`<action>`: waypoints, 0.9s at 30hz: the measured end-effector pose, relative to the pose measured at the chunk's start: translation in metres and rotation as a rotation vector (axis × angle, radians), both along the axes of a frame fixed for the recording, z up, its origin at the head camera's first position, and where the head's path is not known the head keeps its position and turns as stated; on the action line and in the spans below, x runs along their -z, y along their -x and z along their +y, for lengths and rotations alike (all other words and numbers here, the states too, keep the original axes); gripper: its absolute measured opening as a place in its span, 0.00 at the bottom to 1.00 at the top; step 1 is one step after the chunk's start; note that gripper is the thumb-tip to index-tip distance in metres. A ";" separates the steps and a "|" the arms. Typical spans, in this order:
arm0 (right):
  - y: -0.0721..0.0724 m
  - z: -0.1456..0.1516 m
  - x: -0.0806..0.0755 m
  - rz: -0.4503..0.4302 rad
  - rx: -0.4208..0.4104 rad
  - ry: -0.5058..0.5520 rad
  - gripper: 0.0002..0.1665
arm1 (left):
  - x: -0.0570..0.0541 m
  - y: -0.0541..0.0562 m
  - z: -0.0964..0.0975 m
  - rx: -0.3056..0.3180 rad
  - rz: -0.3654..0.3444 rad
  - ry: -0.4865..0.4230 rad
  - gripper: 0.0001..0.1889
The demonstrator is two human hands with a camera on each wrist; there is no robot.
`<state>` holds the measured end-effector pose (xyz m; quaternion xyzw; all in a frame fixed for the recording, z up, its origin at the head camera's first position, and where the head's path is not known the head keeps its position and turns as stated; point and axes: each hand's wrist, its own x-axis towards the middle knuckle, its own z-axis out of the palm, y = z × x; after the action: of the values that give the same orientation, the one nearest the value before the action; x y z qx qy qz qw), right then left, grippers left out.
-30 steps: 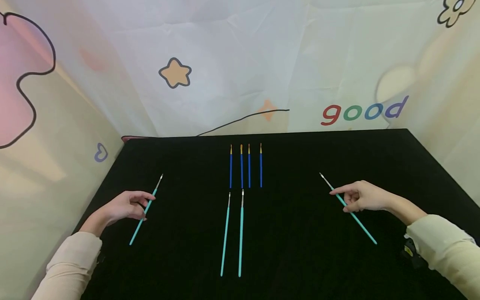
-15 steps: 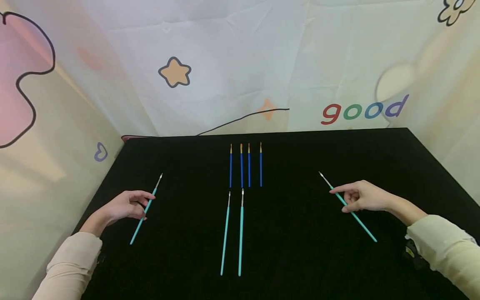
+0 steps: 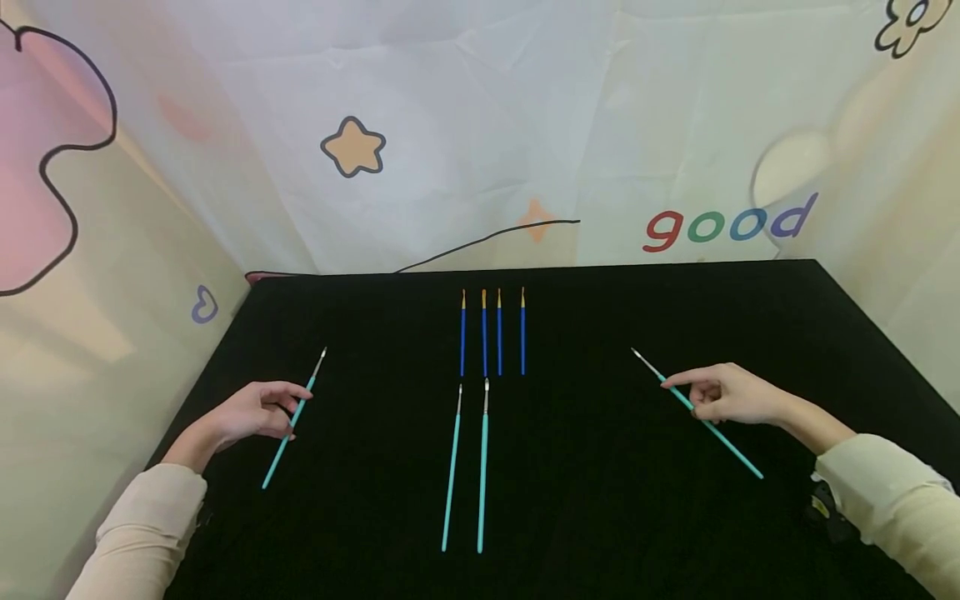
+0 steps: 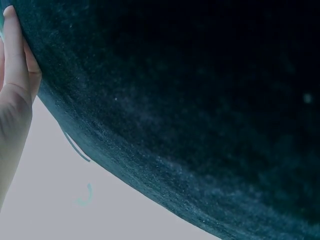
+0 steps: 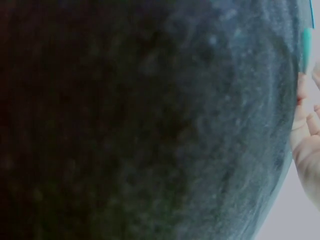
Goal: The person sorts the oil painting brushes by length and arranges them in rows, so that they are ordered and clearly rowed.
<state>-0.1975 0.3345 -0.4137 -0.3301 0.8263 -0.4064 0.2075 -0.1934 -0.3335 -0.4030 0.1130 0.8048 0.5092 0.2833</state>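
Observation:
In the head view, my left hand pinches a turquoise paintbrush between thumb and fingers, its bristle end pointing away and rightward. Over on the right, my right hand grips another turquoise paintbrush, index finger extended along it and bristles toward the far left. Two more turquoise paintbrushes lie side by side between the hands, a left one and a right one. Each wrist view catches its hand only at the edge: the left hand and the right hand, with a turquoise handle above.
Beyond the turquoise pair, several blue paintbrushes lie in a row, bristles away from me. Black cloth covers the table. A printed curtain rises behind and on both sides. A small dark object shows beneath the right sleeve.
The paintbrush in my right hand has turned slightly: its bristle tip shifted left and its handle end shifted right and up. My left hand and the lying paintbrushes look still.

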 end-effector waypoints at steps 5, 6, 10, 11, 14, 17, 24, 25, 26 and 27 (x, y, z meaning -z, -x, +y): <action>-0.001 0.002 -0.001 -0.031 -0.004 0.034 0.21 | -0.001 0.001 0.001 0.008 0.002 0.004 0.25; -0.001 0.002 -0.001 -0.036 -0.002 0.034 0.19 | 0.000 0.002 0.001 0.010 0.002 0.003 0.24; -0.002 0.004 -0.004 -0.076 0.057 0.002 0.16 | 0.001 0.003 0.001 0.024 -0.007 -0.001 0.23; -0.003 0.004 -0.004 -0.086 0.076 -0.003 0.16 | 0.001 0.003 0.001 0.029 -0.009 0.001 0.23; -0.005 0.005 -0.005 -0.103 0.115 -0.007 0.17 | -0.001 0.004 0.002 0.038 -0.013 0.019 0.21; -0.006 0.005 -0.006 -0.092 0.116 0.014 0.16 | -0.004 0.005 0.002 0.045 -0.006 0.045 0.20; -0.007 0.004 -0.008 -0.097 0.136 0.043 0.18 | -0.006 0.003 0.003 0.019 0.004 0.060 0.20; -0.007 0.003 -0.008 -0.100 0.139 0.044 0.18 | -0.006 0.003 0.003 0.014 0.006 0.060 0.19; -0.007 0.003 -0.009 -0.103 0.140 0.046 0.18 | -0.007 0.002 0.004 0.008 0.007 0.060 0.19; -0.008 0.002 -0.009 -0.103 0.140 0.047 0.18 | -0.007 0.002 0.004 0.004 0.011 0.059 0.19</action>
<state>-0.1900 0.3367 -0.4042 -0.2548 0.8258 -0.4557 0.2131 -0.1956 -0.3294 -0.3959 0.1092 0.8206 0.4842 0.2832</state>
